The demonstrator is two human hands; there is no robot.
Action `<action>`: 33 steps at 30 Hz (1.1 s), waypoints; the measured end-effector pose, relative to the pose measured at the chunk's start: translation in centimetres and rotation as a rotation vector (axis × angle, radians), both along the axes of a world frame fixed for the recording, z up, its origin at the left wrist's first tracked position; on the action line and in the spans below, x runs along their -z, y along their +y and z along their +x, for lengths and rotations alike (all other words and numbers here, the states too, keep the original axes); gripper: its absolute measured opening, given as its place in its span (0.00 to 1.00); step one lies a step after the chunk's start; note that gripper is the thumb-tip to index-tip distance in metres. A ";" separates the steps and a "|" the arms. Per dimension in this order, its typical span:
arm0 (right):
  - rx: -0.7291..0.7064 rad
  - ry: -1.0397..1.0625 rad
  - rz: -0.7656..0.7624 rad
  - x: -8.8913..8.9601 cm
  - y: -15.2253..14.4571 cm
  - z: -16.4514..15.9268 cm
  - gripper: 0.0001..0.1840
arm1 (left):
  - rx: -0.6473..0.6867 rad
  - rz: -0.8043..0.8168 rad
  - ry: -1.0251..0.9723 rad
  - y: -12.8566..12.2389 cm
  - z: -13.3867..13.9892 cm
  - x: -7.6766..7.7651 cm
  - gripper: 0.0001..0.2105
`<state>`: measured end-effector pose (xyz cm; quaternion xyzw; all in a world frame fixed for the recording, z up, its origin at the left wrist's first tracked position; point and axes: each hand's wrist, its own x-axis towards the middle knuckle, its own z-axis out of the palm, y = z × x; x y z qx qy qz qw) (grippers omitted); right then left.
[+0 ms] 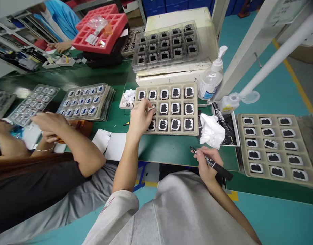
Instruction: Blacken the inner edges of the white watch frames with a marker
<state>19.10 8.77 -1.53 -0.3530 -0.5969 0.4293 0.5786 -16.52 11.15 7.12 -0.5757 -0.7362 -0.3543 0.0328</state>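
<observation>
In front of me lies a beige compartment tray holding several white-rimmed parts with black centres. My left hand reaches over its left side, thumb and fingers pinching one of these white-rimmed parts at a middle-row compartment. The fingers partly cover that part. Near the table's front edge, my right hand grips a black marker pen, its tip bare and pointing left toward the tray. A crumpled white tissue lies just beyond the right hand.
A second filled tray stands at the right. Beside a pump bottle are a small bottle and a box of pens. Clear trays sit on a raised box behind. To the left, a co-worker's arms reach near stacked trays.
</observation>
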 end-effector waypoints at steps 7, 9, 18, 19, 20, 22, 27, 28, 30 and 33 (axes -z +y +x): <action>-0.012 0.056 0.017 0.0 0.0 -0.3 0.11 | 0.045 0.390 -0.510 -5.8 9.2 1.1 0.11; -0.020 0.067 0.015 0.0 -0.1 -0.4 0.09 | 0.102 0.362 -0.779 -7.3 12.1 1.3 0.12; -0.016 0.027 -0.016 0.0 -1.0 -0.2 0.10 | 0.217 -0.017 -1.133 -11.2 18.2 5.7 0.29; -0.026 0.017 -0.010 -0.1 -0.9 -0.2 0.10 | 0.201 -0.039 -1.097 -11.4 18.4 6.2 0.28; -0.046 0.009 0.007 -0.3 -0.9 -0.3 0.08 | 0.186 -0.059 -1.055 -11.5 18.7 6.6 0.26; -0.100 -0.007 0.068 -0.9 -0.6 -0.5 0.06 | 0.176 -0.081 -0.969 -11.6 19.0 7.1 0.24; -0.127 -0.072 0.201 -2.7 0.0 -1.4 0.07 | 0.196 -0.088 -0.819 -11.4 18.9 7.1 0.20; -0.129 -0.092 0.209 -3.0 0.1 -1.5 0.08 | 0.199 -0.090 -0.800 -11.4 18.8 7.0 0.20; -0.142 -0.132 0.219 -3.2 0.1 -1.6 0.10 | 0.212 -0.088 -0.776 -11.3 18.7 6.9 0.21; -0.135 -0.156 0.243 -3.2 0.2 -1.6 0.11 | 0.233 -0.081 -0.755 -11.4 18.6 6.7 0.20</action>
